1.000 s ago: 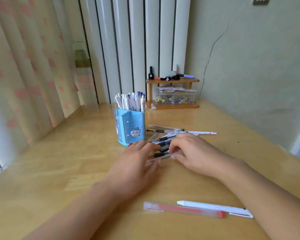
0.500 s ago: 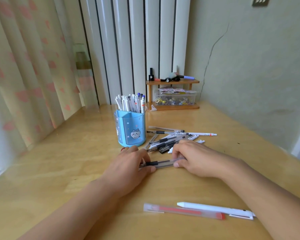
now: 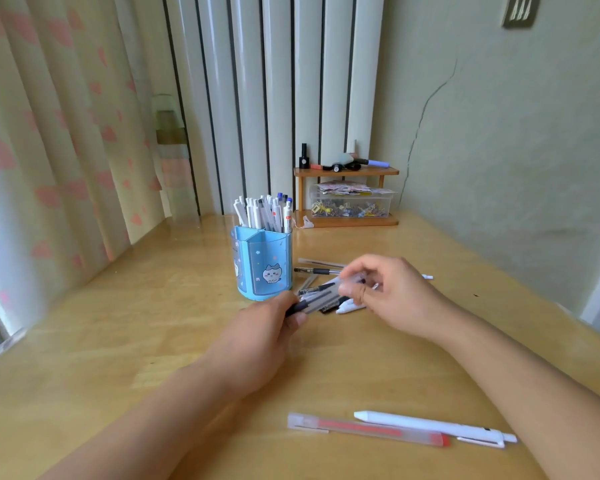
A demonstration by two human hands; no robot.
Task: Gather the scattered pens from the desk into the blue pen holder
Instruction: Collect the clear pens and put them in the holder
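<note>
**Blue holder part-filled; small bundle of pens lifted between both hands**

Blue plastic pen holder, cartoon cat on the front, stands upright on the pale wooden desk. Its rear compartment is packed with white pens; the front compartment looks empty from this angle.

Left hand: fingers curled round the near end of a small bundle of clear-barrelled black-ink pens, just in front of the holder. Right hand: fingertips pinch the far end of the same bundle. Motion blur; exact pen count not readable.

Behind and under the hands, a loose pile of further pens lies on the desk. Near edge: a frosted red-ink pen and a white click pen lie side by side, well apart from the holder.

Step, as judged: collecting a handful, not yet inserted. Next move calls for tipping the bundle upright and aligning the ends over an open compartment, since the rear one looks crowded. Pile and two near pens remain.
</note>
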